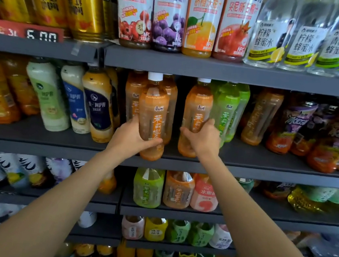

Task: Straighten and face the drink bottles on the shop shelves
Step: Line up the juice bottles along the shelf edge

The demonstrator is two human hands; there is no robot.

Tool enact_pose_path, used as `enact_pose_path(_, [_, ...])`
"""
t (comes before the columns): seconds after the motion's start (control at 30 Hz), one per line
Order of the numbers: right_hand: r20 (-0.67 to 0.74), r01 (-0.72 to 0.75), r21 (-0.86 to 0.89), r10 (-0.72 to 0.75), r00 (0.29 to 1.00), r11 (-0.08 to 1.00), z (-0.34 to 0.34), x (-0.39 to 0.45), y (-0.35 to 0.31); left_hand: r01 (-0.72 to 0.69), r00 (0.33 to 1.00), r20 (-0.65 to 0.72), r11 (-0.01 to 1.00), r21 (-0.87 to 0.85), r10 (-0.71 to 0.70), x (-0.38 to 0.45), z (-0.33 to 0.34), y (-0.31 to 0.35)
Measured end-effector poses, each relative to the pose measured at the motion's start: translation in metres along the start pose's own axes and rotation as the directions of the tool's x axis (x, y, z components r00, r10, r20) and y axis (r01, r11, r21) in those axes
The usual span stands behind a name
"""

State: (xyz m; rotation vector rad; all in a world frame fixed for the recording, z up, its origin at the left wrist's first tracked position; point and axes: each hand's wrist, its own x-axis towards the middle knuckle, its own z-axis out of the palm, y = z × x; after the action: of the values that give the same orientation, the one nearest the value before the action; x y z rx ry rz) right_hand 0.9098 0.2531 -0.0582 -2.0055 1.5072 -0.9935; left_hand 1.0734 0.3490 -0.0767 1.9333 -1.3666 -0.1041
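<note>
Two orange-labelled tea bottles with white caps stand on the middle shelf (266, 160). My left hand (133, 137) grips the left orange bottle (153, 109) low on its body, at the shelf's front lip, label facing me. My right hand (201, 138) grips the right orange bottle (198, 108) around its lower half, a little further back. More orange bottles (133, 94) stand behind the left one. A green-labelled tea bottle (226, 109) stands right beside my right hand.
Milk-tea bottles (95, 103) lean on the left of the same shelf; purple and orange bottles (295, 125) crowd the right. The shelf above holds gold cans (81, 8), juice bottles (168, 16) and clear honey-water bottles (266, 33). Lower shelves carry more drinks (148, 188).
</note>
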Motion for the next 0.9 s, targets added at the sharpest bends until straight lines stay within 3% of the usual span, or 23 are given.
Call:
enact_pose_path(0.4, [-0.039,-0.082,0.249,0.095,0.995,0.965,0.056,0.044,-0.016,0.021,0.996,0.086,1.000,0.008,-0.022,0.007,-0.006,-0.005])
enact_pose_path(0.6, [-0.047,-0.085,0.214,0.097,0.994,0.973,0.071,0.057,-0.021,0.012,0.998,0.059,1.000,-0.002,-0.012,0.005,-0.006,-0.007])
enact_pose_path(0.77, [0.013,-0.077,0.255,0.077,0.997,0.964,0.076,0.064,-0.021,0.024,0.998,0.058,1.000,-0.011,-0.023,0.004,-0.007,-0.007])
enact_pose_path(0.9, [0.095,-0.173,0.381,0.148,0.984,0.908,0.070,0.063,-0.015,0.014,0.998,0.055,1.000,-0.005,-0.013,0.003,-0.007,-0.006])
